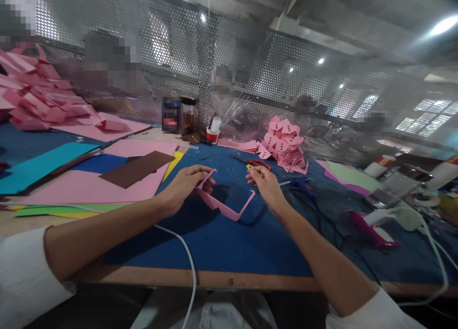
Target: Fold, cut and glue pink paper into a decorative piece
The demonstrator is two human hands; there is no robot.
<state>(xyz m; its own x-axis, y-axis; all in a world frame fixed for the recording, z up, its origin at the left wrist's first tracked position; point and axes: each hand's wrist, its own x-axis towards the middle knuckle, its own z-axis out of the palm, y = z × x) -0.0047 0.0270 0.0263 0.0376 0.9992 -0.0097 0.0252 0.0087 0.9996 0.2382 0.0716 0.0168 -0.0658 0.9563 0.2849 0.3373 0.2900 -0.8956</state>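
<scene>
My left hand point(191, 183) is closed on a folded pink paper strip point(227, 215), which hangs in a bent, open shape above the blue table surface. Just right of the strip's free end is my right hand point(264, 178), its fingers curled together. I cannot make out whether anything is between them. Beyond the right hand lie scissors point(263, 164) with red and yellow on the handles. Close to its right is a blue glue gun point(303, 186) with a dark cord. Farther back stands a pile of pink folded paper pieces point(282, 145) with dark dots.
Coloured sheets, including a brown piece point(138, 169) and a teal sheet point(46, 166), lie left. A big heap of pink strips point(39, 92) rises behind them. A red-and-white cup point(213, 135) stands before the mesh screen point(250, 90). A white cable point(188, 257) crosses the table's front edge.
</scene>
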